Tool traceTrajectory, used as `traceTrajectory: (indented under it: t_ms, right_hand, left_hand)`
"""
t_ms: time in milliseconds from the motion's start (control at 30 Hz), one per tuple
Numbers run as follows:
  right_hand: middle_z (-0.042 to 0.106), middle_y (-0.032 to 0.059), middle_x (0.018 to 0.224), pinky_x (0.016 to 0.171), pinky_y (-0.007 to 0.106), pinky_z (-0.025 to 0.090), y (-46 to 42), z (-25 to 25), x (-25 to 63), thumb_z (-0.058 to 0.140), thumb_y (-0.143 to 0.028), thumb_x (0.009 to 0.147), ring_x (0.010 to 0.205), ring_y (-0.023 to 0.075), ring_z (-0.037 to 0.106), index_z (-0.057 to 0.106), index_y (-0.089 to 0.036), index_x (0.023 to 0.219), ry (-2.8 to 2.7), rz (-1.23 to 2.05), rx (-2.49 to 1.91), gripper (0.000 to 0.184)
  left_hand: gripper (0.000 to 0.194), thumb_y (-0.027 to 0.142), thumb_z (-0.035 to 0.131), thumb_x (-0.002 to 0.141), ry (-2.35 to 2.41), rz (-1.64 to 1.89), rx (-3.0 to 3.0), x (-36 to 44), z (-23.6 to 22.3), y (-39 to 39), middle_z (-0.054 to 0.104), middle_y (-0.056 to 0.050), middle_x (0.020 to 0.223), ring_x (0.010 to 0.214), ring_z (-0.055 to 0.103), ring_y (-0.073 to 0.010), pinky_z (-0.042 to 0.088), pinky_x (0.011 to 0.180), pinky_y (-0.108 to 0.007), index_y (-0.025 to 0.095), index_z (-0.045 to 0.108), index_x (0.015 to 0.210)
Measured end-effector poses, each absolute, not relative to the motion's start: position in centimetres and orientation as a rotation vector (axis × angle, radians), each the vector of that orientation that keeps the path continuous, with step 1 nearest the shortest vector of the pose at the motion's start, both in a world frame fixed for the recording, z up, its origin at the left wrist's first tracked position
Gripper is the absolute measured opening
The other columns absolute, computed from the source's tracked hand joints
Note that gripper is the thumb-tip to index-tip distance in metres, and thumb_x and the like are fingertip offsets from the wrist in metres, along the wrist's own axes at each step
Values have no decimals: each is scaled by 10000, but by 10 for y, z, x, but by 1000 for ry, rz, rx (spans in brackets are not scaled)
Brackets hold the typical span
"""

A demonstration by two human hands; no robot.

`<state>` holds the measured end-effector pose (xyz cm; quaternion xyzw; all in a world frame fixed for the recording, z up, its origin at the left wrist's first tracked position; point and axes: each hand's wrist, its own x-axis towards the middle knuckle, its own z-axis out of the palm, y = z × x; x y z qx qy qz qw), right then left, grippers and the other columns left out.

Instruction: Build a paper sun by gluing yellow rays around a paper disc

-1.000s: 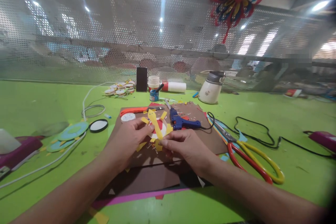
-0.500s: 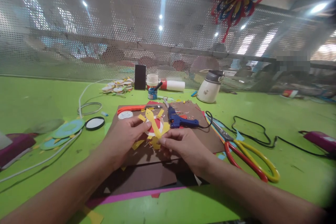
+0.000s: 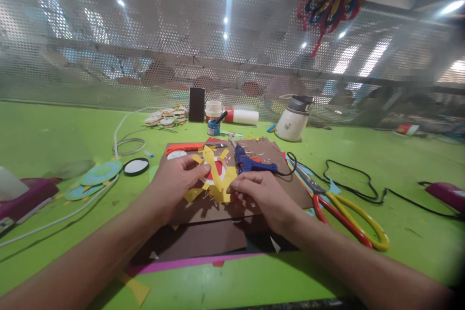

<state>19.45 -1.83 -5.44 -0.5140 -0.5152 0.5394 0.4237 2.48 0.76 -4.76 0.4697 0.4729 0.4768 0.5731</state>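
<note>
My left hand [image 3: 178,179] pinches a yellow paper animal cutout [image 3: 209,156] between thumb and fingers. The cutout has a dotted-eye head, a long neck and small limbs, and lies over a red and white disc [image 3: 218,169]. At its lower right edge, my right hand [image 3: 263,196] is closed in a pinch beside the yellow paper; what its fingertips hold is hidden. Just beyond the hands, a blue hot glue gun [image 3: 250,162] lies on brown card sheets [image 3: 290,196]. An orange utility knife [image 3: 187,147] rests behind my left hand, near a white disc [image 3: 177,154].
Large red-and-yellow-handled scissors [image 3: 348,218] lie right, near a black cord [image 3: 366,179]. At left are blue-green paper discs [image 3: 98,173], a black-rimmed lid [image 3: 136,166] and a white cable [image 3: 115,138]. Behind stand a phone [image 3: 196,104], a blue jar [image 3: 213,128] and a white jug [image 3: 293,121].
My right hand has shifted slightly right, away from the cutout's lower end. The left hand keeps its hold. The whole view has moved a little.
</note>
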Motion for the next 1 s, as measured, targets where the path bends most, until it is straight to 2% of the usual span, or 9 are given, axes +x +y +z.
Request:
traceTrajectory:
  t_ms: [100,200,367,533,767,900,1000]
  right_hand:
    - [525,-20,441,426,200,302,-15,-56,197,575,-185,658,418,68,429,616,-132,543,-1326,1262,-1299,133]
    - [528,-28,449,428,205,316,-14,-56,199,576,-208,679,417,73,430,626,-144,589,-1375,1181,-1317,121]
    - [569,-22,553,471,217,368,-11,-56,202,593,-242,698,493,93,485,642,-155,662,-1428,1023,-1287,106]
    - [561,-24,564,488,224,371,-9,-57,204,570,-234,719,505,98,482,623,-159,657,-1506,971,-1315,112]
    - [547,-24,578,506,226,372,-11,-56,204,563,-241,734,532,105,482,612,-162,651,-1580,975,-1328,124]
    - [546,-25,537,480,225,366,-4,-53,210,597,-263,724,486,99,465,621,-160,656,-1463,986,-1324,126]
    - [575,-8,580,516,224,392,3,-51,217,619,-249,718,524,95,498,635,-148,656,-1341,1030,-1249,120]
  left_hand:
    - [240,282,777,601,1100,1116,1084,25,-47,9,680,-49,644,558,631,-181,506,516,-289,143,659,756]
    - [217,263,757,623,1099,1111,1074,24,-47,11,680,-57,665,578,633,-177,519,540,-296,138,655,769]
    - [175,240,735,647,1119,1106,1081,23,-45,11,659,-38,705,605,623,-154,531,585,-303,144,614,730]
    - [207,280,749,636,1142,1082,1114,24,-46,10,642,-31,660,597,620,-172,530,589,-331,154,600,706]
    - [201,293,755,645,1121,1051,1175,23,-49,12,655,-44,704,621,615,-168,511,579,-292,154,650,745]
    - [194,304,769,635,1102,943,1234,22,-50,12,630,-27,664,590,577,-134,461,519,-228,160,652,693]
    - [198,305,780,612,1073,817,1211,24,-50,8,601,-5,609,517,517,-108,418,467,-207,161,656,666]
